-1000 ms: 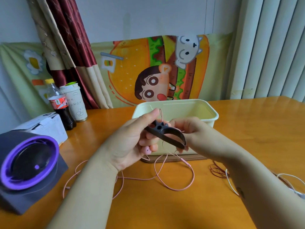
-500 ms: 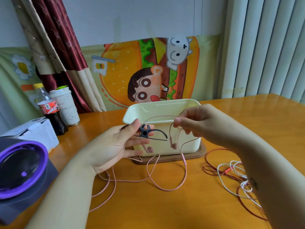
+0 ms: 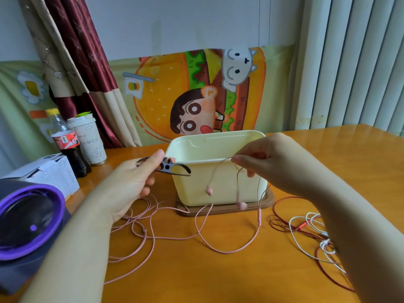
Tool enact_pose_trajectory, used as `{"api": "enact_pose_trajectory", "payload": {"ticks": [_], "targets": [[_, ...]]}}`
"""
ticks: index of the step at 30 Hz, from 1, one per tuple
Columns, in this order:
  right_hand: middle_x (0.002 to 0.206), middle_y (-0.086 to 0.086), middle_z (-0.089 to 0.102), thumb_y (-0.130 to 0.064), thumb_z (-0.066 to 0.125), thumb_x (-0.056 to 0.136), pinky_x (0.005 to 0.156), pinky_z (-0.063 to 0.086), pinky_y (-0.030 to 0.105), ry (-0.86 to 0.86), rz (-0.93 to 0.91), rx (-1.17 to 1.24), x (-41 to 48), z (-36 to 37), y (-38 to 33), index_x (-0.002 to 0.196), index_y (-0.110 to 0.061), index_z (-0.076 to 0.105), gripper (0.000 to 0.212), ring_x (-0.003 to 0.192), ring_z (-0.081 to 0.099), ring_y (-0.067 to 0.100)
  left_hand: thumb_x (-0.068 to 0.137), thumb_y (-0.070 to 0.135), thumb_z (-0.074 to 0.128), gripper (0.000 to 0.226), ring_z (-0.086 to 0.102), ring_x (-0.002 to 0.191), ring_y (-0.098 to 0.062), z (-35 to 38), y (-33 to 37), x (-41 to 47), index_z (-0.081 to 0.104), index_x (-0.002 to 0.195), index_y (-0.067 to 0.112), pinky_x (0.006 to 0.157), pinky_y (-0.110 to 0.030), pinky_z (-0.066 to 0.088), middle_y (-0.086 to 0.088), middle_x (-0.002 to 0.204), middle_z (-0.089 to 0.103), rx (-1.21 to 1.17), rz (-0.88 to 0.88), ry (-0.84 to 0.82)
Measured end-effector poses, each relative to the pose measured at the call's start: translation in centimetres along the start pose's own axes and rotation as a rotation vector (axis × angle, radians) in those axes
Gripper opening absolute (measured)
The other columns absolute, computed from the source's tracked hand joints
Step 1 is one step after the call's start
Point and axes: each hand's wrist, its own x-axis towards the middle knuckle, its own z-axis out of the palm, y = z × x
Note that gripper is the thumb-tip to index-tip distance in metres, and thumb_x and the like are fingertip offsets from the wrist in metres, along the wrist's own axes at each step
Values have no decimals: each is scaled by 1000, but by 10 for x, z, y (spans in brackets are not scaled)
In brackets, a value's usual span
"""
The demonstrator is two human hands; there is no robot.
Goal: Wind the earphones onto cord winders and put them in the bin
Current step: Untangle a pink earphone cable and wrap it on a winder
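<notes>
Right hand (image 3: 277, 162) drawn wider, pinching pink cord (image 3: 259, 215) (buds (image 3: 209, 190) dangling), left hand (image 3: 129, 184) gripping winder (image 3: 172, 168)

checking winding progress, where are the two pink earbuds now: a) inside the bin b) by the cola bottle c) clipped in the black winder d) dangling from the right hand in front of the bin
d: both pink earbuds hang by their cord from the right hand in front of the bin, apart from the winder.
</notes>
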Motion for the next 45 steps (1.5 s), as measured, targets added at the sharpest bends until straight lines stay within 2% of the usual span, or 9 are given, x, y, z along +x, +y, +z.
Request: {"api": "enact_pose_trajectory", "payload": {"ticks": [5,15,19,21,25,28,31,35,45], "targets": [[72,-11,68,-24,59,92,60,50,9,-82,17,3,-2,9,-6,86,-20,72,15,68,64,3,89,41,62,26,51,60,-8,16,1,-1,68,95,16,54,-21,43,-1,88,63,-209,-7,93],[76,-1,73,-17,42,98,50,36,12,-156,38,144,-4,8,-15,83,-20,55,20,53,53,-2,94,12,58,10,73,79,-17,62,-6,-9,66,99,10,69,-25,58,-7,89,75,-93,35,-246],[75,-1,71,-19,41,98,53,34,13,-120,43,154,-3,9,-15,83,-23,53,20,54,51,-5,100,16,50,21,70,100,-23,66,-12,-11,63,114,24,88,-36,53,-3,102,76,63,31,-433],[72,-2,69,-20,42,98,54,36,11,-110,42,160,-3,9,-16,84,-22,54,19,59,56,-5,103,17,45,27,68,105,-21,69,-12,-14,63,117,30,84,-30,51,1,107,75,55,24,-504],[72,-1,71,-17,41,98,52,38,7,-117,39,187,-3,9,-16,83,-20,53,20,54,54,-5,99,13,50,24,67,92,-14,74,-8,-20,69,108,24,70,-20,49,-3,107,75,-43,-33,-579],[71,-4,69,-19,41,98,49,36,9,-65,37,193,-2,8,-16,80,-23,51,21,49,49,-4,84,15,58,23,65,84,-17,74,-9,-20,74,100,20,72,-30,54,-7,104,74,-116,-29,-644],[71,0,69,-20,41,99,45,34,9,-30,44,215,-1,7,-15,82,-22,51,20,44,47,-3,87,12,66,26,65,79,-32,72,-8,-22,68,112,12,70,-36,57,-15,101,67,-120,-3,-715],[64,0,70,-23,40,100,42,31,12,14,63,253,-1,7,-12,86,-18,54,20,41,38,4,79,23,62,35,69,101,-27,72,-7,-22,67,113,20,83,-27,56,-7,113,72,-1,55,-661],[57,-2,66,-21,38,101,52,32,12,97,88,336,1,9,-12,85,-17,53,23,47,49,-4,90,10,64,24,69,90,-5,75,-3,-26,71,101,30,75,-17,54,6,100,75,134,72,-613]]}}
